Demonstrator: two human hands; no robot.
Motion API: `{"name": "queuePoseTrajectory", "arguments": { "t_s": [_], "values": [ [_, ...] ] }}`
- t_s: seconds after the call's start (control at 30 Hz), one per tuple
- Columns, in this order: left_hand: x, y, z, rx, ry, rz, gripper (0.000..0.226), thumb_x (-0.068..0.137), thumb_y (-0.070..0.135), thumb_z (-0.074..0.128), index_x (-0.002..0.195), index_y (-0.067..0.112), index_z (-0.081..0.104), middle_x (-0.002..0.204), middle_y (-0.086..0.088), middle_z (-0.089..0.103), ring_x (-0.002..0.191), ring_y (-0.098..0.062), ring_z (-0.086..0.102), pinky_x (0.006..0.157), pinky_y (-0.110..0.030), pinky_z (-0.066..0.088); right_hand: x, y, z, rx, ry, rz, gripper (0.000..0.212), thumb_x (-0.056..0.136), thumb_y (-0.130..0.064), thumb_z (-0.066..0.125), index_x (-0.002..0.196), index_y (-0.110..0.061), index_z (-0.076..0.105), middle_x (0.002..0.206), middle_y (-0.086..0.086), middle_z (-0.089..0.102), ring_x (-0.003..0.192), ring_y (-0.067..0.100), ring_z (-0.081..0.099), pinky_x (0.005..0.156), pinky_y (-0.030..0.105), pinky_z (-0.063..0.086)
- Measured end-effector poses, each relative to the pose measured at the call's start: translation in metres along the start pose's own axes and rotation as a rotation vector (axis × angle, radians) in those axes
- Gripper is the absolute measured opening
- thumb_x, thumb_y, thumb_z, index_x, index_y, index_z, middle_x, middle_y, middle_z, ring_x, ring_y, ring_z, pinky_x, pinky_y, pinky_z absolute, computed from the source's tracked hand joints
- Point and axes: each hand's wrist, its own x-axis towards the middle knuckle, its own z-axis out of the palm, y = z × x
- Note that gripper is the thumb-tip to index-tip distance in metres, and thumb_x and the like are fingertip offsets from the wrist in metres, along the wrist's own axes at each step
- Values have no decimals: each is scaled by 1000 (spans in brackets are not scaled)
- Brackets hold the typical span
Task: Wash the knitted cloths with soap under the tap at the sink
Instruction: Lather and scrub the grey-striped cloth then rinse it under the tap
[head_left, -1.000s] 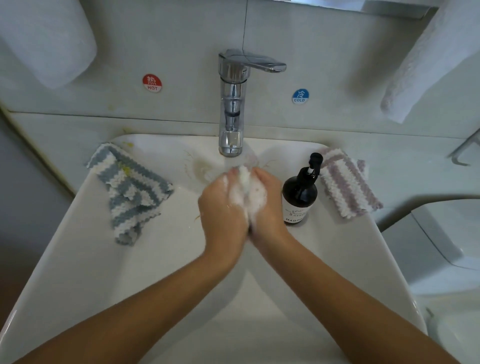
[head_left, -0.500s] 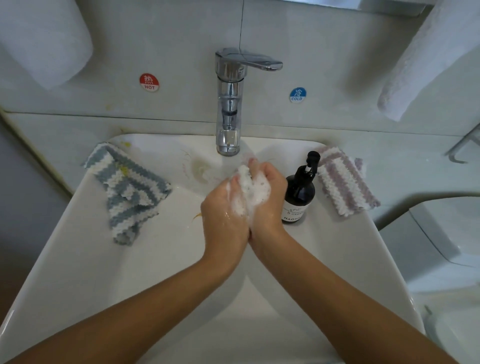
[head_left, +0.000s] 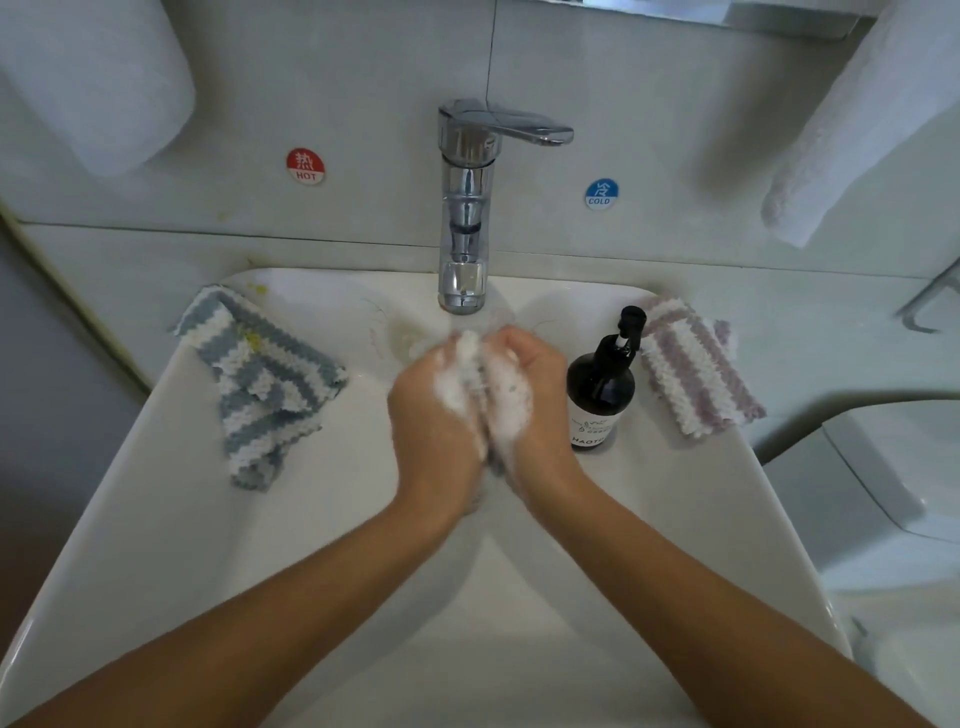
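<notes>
White ceramic sink (head_left: 156, 545) under chrome tap (head_left: 464, 208). A lathered knitted cloth (head_left: 480, 387) is clenched in the grip of left hand (head_left: 434, 415) and right hand (head_left: 535, 395). Risk judged: the black soap bottle (head_left: 600, 395), just beside the right hand, could be toppled; the blue-and-white striped cloth (head_left: 260, 384), draped over the rim, could slide.

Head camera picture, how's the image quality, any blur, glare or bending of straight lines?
Head view: wide-angle bending bows the counter edge and splays the sink rim; bright glints sit on the chrome tap; the foamy cloth between the left hand and right hand is smeared soft; lighting is dim and bluish, with soft shadows beside the soap bottle.
</notes>
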Motion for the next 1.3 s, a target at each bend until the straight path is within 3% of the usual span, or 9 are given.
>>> {"name": "queuePoseTrajectory", "arguments": {
  "t_s": [0.23,0.4,0.57,0.8,0.9,1.0,1.1,1.17,1.3],
  "values": [
    [20,4,-2,35,39,22,42,100,19,48,59,18,50,51,6,51,51,-10,51,52,-28,41,-12,5,1,-33,-41,-4,29,95,-4,50,67,-12,47,61,2,43,54,9,43,46,20,36],
    [2,-8,0,32,-49,0,33,100,14,49,68,14,59,63,1,59,64,-13,60,60,-38,50,5,0,1,-25,43,6,25,85,-17,49,61,-18,41,61,2,34,59,15,34,50,27,28],
    [36,-1,-23,129,-101,195,42,102,26,47,64,9,53,54,5,51,51,-9,47,52,-27,39,-11,-9,-1,-220,-162,-28,36,97,-12,53,63,-13,44,60,0,38,57,8,37,55,25,32],
    [63,15,-41,291,-171,397,52,97,31,52,56,3,37,52,-3,36,47,-6,32,46,-21,28,9,-24,-23,-379,-308,70,22,83,-16,75,97,-3,65,93,16,71,80,26,67,77,41,56],
    [61,17,-41,288,-267,316,51,96,30,55,62,-5,41,52,-9,40,42,-10,38,42,-21,32,13,-24,-31,-509,-272,-18,6,82,-15,72,83,-14,67,77,8,69,73,28,67,68,42,55],
    [58,22,-40,303,-390,184,35,94,25,60,73,-3,54,56,-4,52,43,-7,50,38,-23,39,16,-22,-35,-614,-204,-104,18,83,-6,62,72,-18,54,61,-5,52,56,15,50,55,30,41],
    [56,29,-41,341,-546,100,6,90,14,65,92,9,63,68,4,63,56,-7,63,46,-26,51,16,-22,-35,-767,-210,-176,18,83,-7,60,81,-20,48,71,1,56,64,18,52,59,33,45],
    [57,33,-44,397,-623,85,11,89,5,64,100,7,62,74,0,66,60,-9,67,49,-27,54,17,-20,-36,-797,-241,-160,22,82,-8,64,85,-22,47,79,4,60,69,21,56,64,38,49],
    [61,40,-49,438,-620,107,17,89,-3,62,84,8,50,71,-5,60,54,-8,64,48,-28,55,18,-22,-39,-804,-325,-117,27,82,-23,75,93,-23,51,82,-4,59,71,19,57,61,37,51]
  ]
}}
